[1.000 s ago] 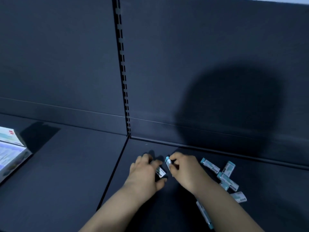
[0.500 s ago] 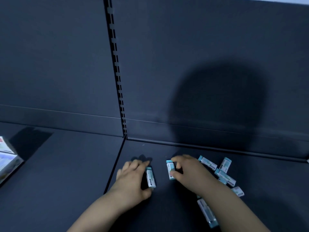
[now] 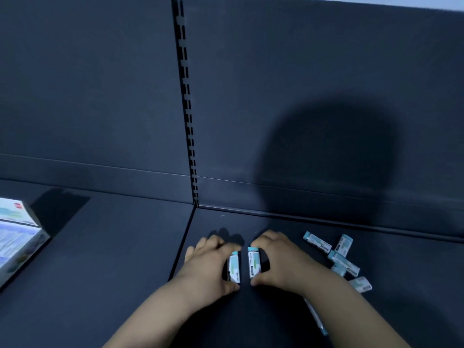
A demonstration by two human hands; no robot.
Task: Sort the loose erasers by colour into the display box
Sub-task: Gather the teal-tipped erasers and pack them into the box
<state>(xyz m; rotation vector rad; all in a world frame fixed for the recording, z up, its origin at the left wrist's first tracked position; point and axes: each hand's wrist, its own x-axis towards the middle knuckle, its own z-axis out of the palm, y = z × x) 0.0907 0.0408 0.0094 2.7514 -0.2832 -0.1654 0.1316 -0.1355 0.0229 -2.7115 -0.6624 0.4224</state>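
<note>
On the dark shelf, my left hand (image 3: 209,266) pinches a teal-and-white eraser (image 3: 234,267) between forefinger and thumb. My right hand (image 3: 280,263) pinches a second eraser (image 3: 253,262) the same way. Both erasers lie lengthwise, side by side, a small gap between them. A loose pile of teal erasers (image 3: 342,259) lies to the right of my right hand, and another eraser (image 3: 316,318) shows partly under my right forearm. The display box (image 3: 17,237) sits at the far left edge, cut off by the frame.
The shelf's upright back panel (image 3: 301,96) rises just behind the hands, with a slotted vertical rail (image 3: 187,109) in it. A seam (image 3: 183,242) between two shelf boards runs just left of my left hand.
Both hands have come down to the shelf surface. The two erasers now lie parallel and close together, turned from tilted to lengthwise. The view has shifted slightly, showing more of the box.
</note>
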